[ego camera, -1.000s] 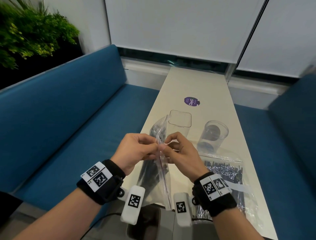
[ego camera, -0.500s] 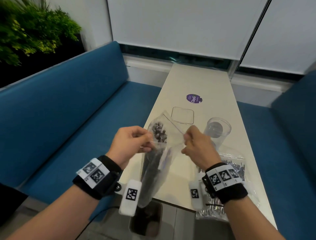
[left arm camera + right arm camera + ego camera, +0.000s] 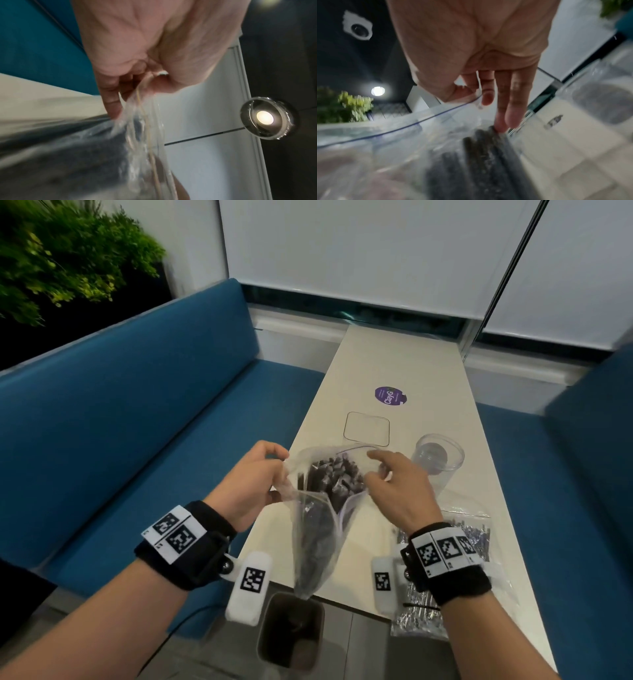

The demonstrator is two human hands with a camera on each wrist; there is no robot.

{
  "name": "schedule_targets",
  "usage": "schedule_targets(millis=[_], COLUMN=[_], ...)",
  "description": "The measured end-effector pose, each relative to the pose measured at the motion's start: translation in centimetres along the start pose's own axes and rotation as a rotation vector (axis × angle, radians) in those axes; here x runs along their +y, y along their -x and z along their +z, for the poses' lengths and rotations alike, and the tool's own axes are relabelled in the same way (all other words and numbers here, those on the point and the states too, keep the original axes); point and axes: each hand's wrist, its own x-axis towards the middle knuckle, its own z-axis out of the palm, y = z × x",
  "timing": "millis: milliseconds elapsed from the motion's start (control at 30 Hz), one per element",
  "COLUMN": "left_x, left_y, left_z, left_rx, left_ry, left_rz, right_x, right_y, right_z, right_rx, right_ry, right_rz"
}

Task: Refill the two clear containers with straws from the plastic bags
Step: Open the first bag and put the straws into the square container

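Plastic bag (image 3: 318, 529) of dark straws (image 3: 334, 481) is hanging open above the bench (image 3: 404, 364) edge; the left hand (image 3: 250, 484) is pinching one lip, the right hand (image 3: 397, 491) is pinching the other. The film looks thin, slippery; gripping the lips seems safest.

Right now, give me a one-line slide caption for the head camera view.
Both hands, left hand and right hand, hold open a bag of dark straws before two empty clear containers.
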Motion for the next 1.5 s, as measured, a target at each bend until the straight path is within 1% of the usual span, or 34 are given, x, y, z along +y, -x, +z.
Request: schedule_targets(millis=[67,100,167,200,267,333,367,433,467,500,567,633,700,733,767,800,833,867,933,967,1033,1067,1100,1133,1200,1233,1300,1367,1467,1500], left_x=[-0.2,-0.3,-0.6,-0.6,-0.7,-0.7,-0.6,-0.4,-0.4,-0.5,-0.7,-0.6,-0.3,-0.2,-0.1,-0.1,-0.3,-0.4,-0.6,-0.7,-0.8,-0.9,-1.1,-1.3,-1.7,-1.7,-1.7,-1.9,-2.4,-2.7], left_y=[0.3,0.4,0.4,0.3,0.0,-0.4,-0.5,-0.7,-0.8,-0.9,-1.3,-1.5,-1.5,-1.7,-1.9,-2.2,-2.4,-2.8,-3.2,-3.4,-3.9,-4.0,-4.2,-4.3,-4.4,-4.2,-3.9,-3.7,-3.2,-3.2], left_z=[1.2,1.7,2.0,1.9,1.2,0.2,-0.2,-0.8,-0.9,-0.9,-1.1,-1.1,-1.1,-1.2,-1.2,-1.3,-1.3,-1.3,-1.3,-1.3,-1.4,-1.3,-1.2,-1.0,-0.8,-0.7,-0.9,-1.3,-1.7,-1.7], left_rx=[-0.045,-0.045,0.002,0.036,0.084,0.110,0.102,0.045,0.011,-0.023,-0.074,-0.099,-0.076,-0.036,0.014,0.050,0.064,0.048,-0.018,-0.049,-0.064,-0.063,-0.064,-0.069,-0.083,-0.099,-0.115,-0.104,-0.117,-0.106], left_ry=[-0.032,-0.073,-0.173,-0.167,-0.051,0.100,0.166,0.251,0.241,0.216,0.088,-0.122,-0.349,-0.407,-0.417,-0.382,-0.300,-0.197,0.013,0.101,0.198,0.202,0.191,0.169,0.152,0.167,0.162,0.029,-0.315,-0.365], left_rz=[-0.018,-0.011,0.023,0.037,0.025,-0.006,-0.017,-0.045,-0.049,-0.048,-0.020,0.079,0.210,0.245,0.263,0.257,0.229,0.192,0.097,0.053,-0.012,-0.033,-0.047,-0.050,-0.049,-0.051,-0.026,0.064,0.213,0.240], right_x=[-1.2,-1.5,-1.6,-1.3,-0.1,1.1,1.5,1.8,1.6,1.3,0.9,0.5,0.2,0.2,0.2,0.3,0.4,0.5,0.8,1.1,1.4,1.5,1.4,1.2,0.9,0.9,1.2,1.3,1.7,1.7], right_y=[0.3,0.3,0.4,0.5,0.6,0.5,0.4,0.4,0.6,0.6,0.6,0.4,-0.2,-0.5,-0.8,-1.1,-1.2,-1.2,-0.8,-0.5,0.1,0.2,0.4,0.6,1.2,1.4,1.4,1.1,0.5,0.4], right_z=[1.2,1.6,2.0,1.9,1.4,0.6,0.2,-0.2,-0.2,0.0,0.6,1.4,2.2,2.5,3.0,3.3,3.6,3.8,3.7,3.4,2.9,2.7,2.4,2.2,2.1,2.0,2.1,2.3,3.1,3.6], right_rx=[-0.028,-0.050,-0.121,-0.169,-0.233,-0.250,-0.256,-0.279,-0.291,-0.292,-0.253,-0.194,-0.110,-0.059,-0.010,0.034,0.069,0.080,0.018,-0.025,-0.094,-0.141,-0.206,-0.276,-0.376,-0.398,-0.408,-0.323,-0.146,-0.111], right_ry=[-0.074,-0.098,-0.104,-0.104,-0.082,-0.010,0.024,0.046,0.019,-0.047,-0.311,-0.552,-0.681,-0.705,-0.704,-0.666,-0.576,-0.443,-0.152,-0.041,0.125,0.170,0.153,0.046,-0.278,-0.406,-0.560,-0.589,-0.630,-0.662], right_rz=[0.009,-0.002,-0.060,-0.083,-0.136,-0.161,-0.149,-0.113,-0.105,-0.096,-0.058,-0.015,0.005,0.010,0.010,-0.001,-0.033,-0.085,-0.165,-0.166,-0.111,-0.069,-0.013,0.057,0.158,0.168,0.140,0.115,0.128,0.133])
